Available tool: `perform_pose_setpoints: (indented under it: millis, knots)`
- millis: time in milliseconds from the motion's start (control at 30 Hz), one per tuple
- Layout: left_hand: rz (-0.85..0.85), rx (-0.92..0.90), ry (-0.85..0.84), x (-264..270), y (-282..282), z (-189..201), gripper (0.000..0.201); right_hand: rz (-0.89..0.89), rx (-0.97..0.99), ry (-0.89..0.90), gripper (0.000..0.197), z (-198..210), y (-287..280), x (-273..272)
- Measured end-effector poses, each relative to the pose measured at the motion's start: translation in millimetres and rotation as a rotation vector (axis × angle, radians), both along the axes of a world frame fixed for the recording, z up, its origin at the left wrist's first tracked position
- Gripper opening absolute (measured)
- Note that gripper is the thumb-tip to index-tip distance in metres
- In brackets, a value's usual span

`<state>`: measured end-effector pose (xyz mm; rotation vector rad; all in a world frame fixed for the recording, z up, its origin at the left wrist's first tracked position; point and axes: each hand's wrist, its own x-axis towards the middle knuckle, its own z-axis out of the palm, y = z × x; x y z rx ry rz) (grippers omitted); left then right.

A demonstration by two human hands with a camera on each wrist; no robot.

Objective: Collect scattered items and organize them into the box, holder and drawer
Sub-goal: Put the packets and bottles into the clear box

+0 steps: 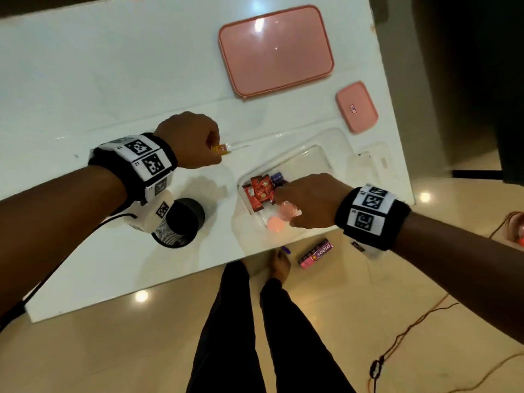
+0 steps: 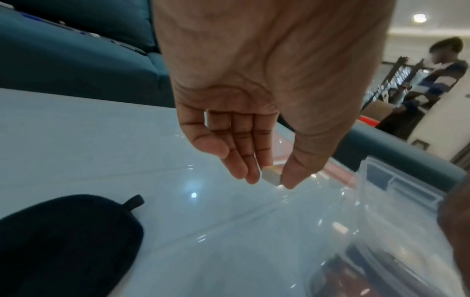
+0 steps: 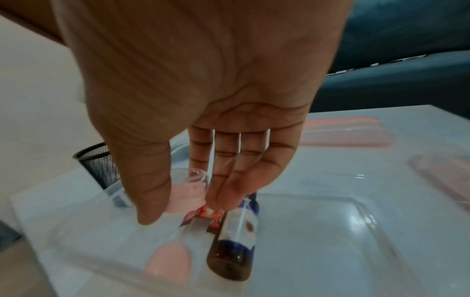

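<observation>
My left hand [image 1: 211, 154] hovers over the white table [image 1: 99, 80], left of the clear box [image 1: 326, 163]. Thumb and forefinger pinch an orange-and-white pen-like stick [image 1: 224, 148]; in the left wrist view only its pale end [image 2: 271, 176] shows in my left hand [image 2: 269, 183]. My right hand [image 1: 283, 207] reaches into the box with a small clear cup of pink stuff [image 3: 188, 188] between thumb and fingers. Under my right hand [image 3: 183, 213] lie red sachets [image 1: 259, 191] and a blue-labelled brown bottle [image 3: 234, 241]. A black mesh holder [image 1: 178, 222] stands near the front edge.
A large pink lid [image 1: 275, 49] and a small pink lid [image 1: 357, 106] lie at the back right. A small clear container [image 1: 374, 163] sits right of the box. A pink carton [image 1: 316, 253] and a purple item [image 1: 286, 249] lie on the floor by my feet.
</observation>
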<state>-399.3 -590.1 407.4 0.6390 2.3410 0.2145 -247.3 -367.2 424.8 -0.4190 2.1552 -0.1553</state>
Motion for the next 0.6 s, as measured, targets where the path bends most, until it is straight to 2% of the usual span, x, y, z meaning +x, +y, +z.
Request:
perform_pose_setpoints:
  millis: [167,300,433,600]
  knots:
    - [0.199,0.242,0.104,34,6,35,0.018,0.130,0.039,0.067,0.052,-13,-12,12]
    - [0.089,0.320,0.118,78,19,39,0.025,0.080,0.038,0.063,0.055,-11,-6,16]
    - [0.006,0.208,0.156,122,39,29,0.027,-0.007,0.018,0.071,0.046,-7,5,24]
    - [-0.021,0.052,0.222,148,50,5,0.034,-0.081,-0.005,0.095,0.042,-3,18,37]
